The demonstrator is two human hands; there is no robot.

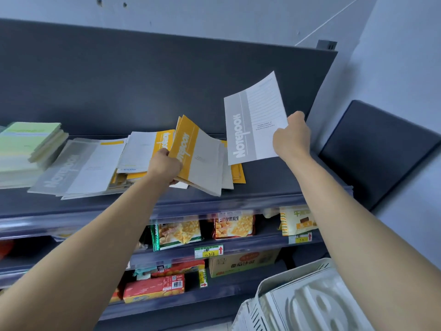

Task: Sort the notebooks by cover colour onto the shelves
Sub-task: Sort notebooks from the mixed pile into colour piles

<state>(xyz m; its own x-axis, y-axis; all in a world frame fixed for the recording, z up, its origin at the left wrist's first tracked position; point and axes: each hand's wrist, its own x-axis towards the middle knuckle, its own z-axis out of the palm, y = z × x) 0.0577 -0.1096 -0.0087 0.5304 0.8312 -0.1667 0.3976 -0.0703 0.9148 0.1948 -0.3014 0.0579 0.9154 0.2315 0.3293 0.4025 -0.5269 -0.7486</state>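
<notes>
- The right hand (pixel 292 137) pinches a grey notebook (pixel 255 120) by its lower right corner and holds it up in the air, above the right end of the top shelf (pixel 262 185), touching nothing else.
- The left hand (pixel 165 167) grips a yellow notebook (pixel 194 158) at its near left edge, tilted up off a loose heap of yellow notebooks (pixel 145 151) that lies on the same shelf.
- Left of the heap lies a grey stack (pixel 78 168), and beyond it, at the far left, a green stack (pixel 31 149).
- Below are shelves with snack packets (pixel 179 234) and a carton (pixel 243 262); a white basket (pixel 305 297) sits at lower right.
- The step in hand looks like pulling the grey book out from among the yellow ones.
- Next, the grey book likely has to travel left across the yellow heap to the grey stack, laid flat and squared; the left hand can settle its yellow book back on the heap.
- Held by one corner, the thin book may flop or slip.
</notes>
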